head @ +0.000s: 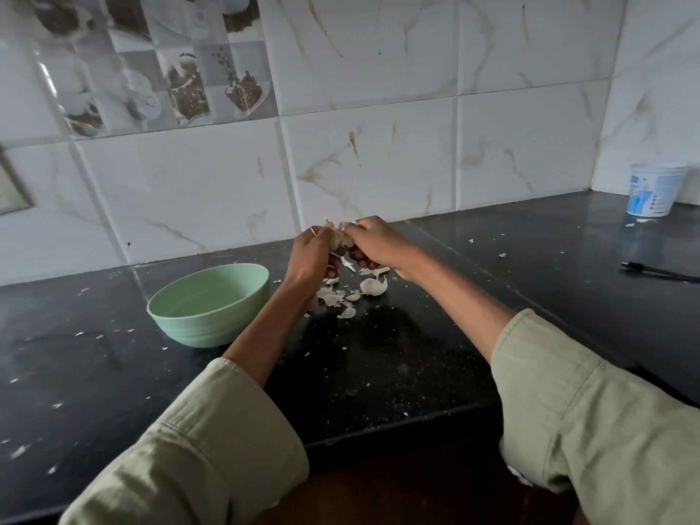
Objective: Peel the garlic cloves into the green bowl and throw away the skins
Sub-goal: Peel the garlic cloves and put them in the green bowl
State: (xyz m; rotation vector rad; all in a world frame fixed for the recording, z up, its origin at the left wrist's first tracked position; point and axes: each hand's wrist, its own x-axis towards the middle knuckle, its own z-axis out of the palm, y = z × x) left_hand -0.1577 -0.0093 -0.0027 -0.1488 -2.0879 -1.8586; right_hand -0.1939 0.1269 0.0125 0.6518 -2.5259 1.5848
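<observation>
Two pale green sleeves [212, 441] reach over the black counter [378, 373], which is flecked with white bits. Beyond them the green bowl [208, 303] sits left of the wrists; nothing shows in the part of its inside in view. Loose papery skins [341, 297] and a partial bulb [373, 286] lie under the hands. Above, left hand [312, 255] and right hand [373, 240] both pinch the garlic [340, 238], held off the counter. A black cable [659, 272] and white tub [653, 189] sit far right.

Single head-height view, forward and down, near the counter [378, 373]
</observation>
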